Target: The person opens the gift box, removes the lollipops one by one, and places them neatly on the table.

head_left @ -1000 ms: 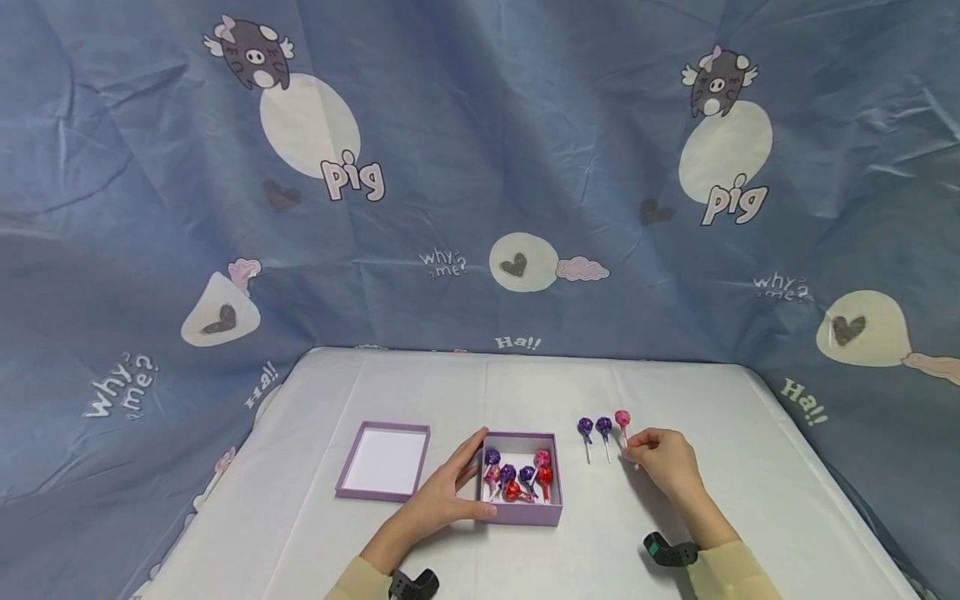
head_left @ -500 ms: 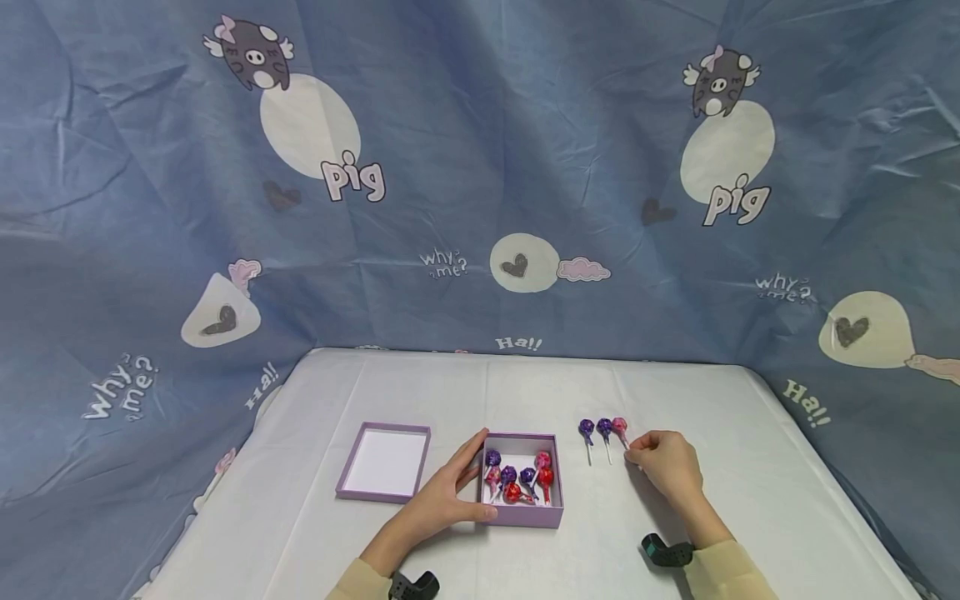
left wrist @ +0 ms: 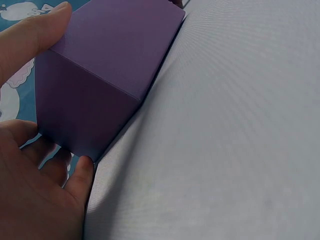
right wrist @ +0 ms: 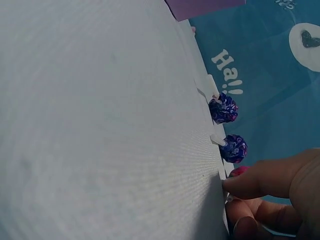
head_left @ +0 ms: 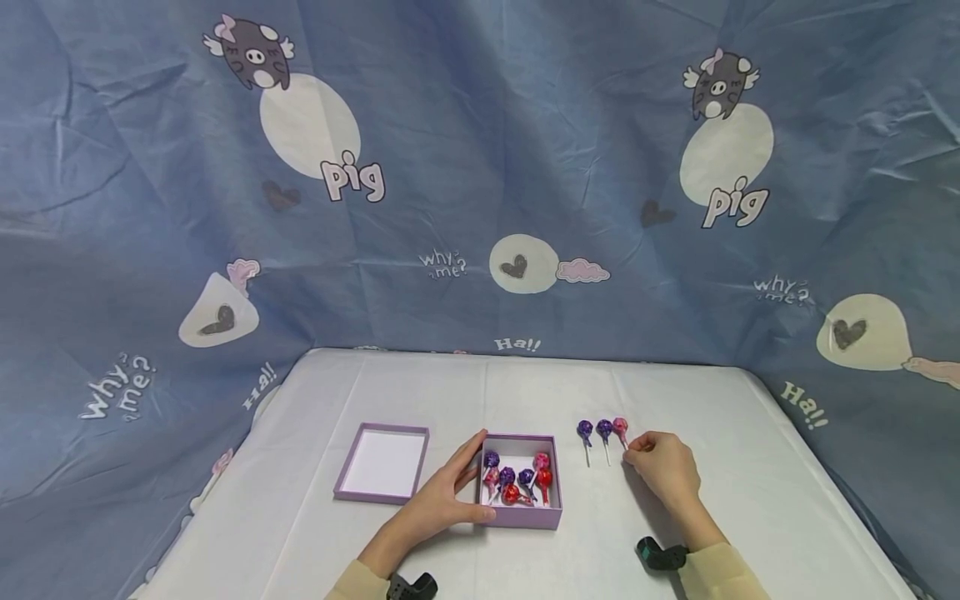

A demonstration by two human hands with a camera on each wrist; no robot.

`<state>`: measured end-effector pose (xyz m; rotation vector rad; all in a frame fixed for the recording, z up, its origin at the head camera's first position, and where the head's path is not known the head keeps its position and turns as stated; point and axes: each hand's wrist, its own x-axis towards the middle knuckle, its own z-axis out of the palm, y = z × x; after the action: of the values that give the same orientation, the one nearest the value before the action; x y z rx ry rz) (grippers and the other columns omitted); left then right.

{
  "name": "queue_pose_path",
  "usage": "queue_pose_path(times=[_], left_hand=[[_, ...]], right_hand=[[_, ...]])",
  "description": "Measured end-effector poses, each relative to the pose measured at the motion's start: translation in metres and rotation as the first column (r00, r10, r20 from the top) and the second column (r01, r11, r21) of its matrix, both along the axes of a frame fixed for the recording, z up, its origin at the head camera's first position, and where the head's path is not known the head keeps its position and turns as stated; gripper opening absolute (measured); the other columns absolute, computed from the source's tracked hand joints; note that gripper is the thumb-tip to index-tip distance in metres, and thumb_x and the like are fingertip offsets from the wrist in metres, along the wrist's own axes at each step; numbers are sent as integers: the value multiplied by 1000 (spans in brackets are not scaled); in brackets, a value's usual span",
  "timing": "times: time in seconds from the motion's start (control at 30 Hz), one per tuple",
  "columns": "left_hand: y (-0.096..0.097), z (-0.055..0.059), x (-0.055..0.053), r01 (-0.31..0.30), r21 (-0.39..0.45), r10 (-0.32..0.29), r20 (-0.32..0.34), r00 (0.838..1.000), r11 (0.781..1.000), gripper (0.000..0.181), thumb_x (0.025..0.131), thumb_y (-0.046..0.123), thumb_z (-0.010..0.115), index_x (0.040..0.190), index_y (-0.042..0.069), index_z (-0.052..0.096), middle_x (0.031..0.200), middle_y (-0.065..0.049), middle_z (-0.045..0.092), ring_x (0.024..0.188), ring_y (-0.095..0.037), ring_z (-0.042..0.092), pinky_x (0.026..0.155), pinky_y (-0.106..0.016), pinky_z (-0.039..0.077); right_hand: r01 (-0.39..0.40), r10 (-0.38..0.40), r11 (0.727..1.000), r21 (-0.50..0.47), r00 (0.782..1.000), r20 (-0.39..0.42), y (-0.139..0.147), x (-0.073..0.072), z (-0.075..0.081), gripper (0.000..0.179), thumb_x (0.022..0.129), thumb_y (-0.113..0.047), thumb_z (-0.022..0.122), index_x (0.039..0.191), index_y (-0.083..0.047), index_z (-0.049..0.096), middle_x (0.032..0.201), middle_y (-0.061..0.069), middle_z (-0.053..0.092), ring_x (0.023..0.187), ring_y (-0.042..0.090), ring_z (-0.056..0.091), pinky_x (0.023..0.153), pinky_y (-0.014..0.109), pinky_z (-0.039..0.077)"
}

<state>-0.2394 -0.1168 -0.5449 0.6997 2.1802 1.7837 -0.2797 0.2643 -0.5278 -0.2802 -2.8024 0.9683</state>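
My left hand [head_left: 444, 502] holds the left side of an uncovered purple box [head_left: 522, 518], thumb at the front and fingers toward the back. In the left wrist view the thumb and fingertips touch the outer walls of the box [left wrist: 95, 95]. Several purple, pink and red wrapped lollipops [head_left: 511, 493] lie inside it. To the right, my right hand [head_left: 667, 472] pinches the stick of a pink lollipop [head_left: 620, 426], whose head is partly hidden by the thumb in the right wrist view. Left of it lie two purple lollipops [head_left: 604, 428] in a row, sticks toward me.
A purple-rimmed lid [head_left: 381, 463], white inside, lies left of the box. The white-covered table [head_left: 525, 392] ends at a blue printed curtain [head_left: 450, 183] behind. Black wrist straps [head_left: 662, 553] sit on both forearms.
The pink lollipop's head has shifted slightly left, close against the neighbouring purple one, with its stick now slanted. My left hand and the box stay essentially still.
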Motion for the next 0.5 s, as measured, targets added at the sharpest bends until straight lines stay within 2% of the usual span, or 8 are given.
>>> queue_pose_path(times=[0.5], left_hand=[[0,0,0,4,4,-4,-10,1000,1000,112,79,23,88,161,39,14,169,-3,4,152,-14,12,121,-30,26]], right_hand=[[27,-27,999,29,999,19,-3,2,2,10,78,-19,76,81,-10,71,69,0,62,63,21,53,45,30,37]])
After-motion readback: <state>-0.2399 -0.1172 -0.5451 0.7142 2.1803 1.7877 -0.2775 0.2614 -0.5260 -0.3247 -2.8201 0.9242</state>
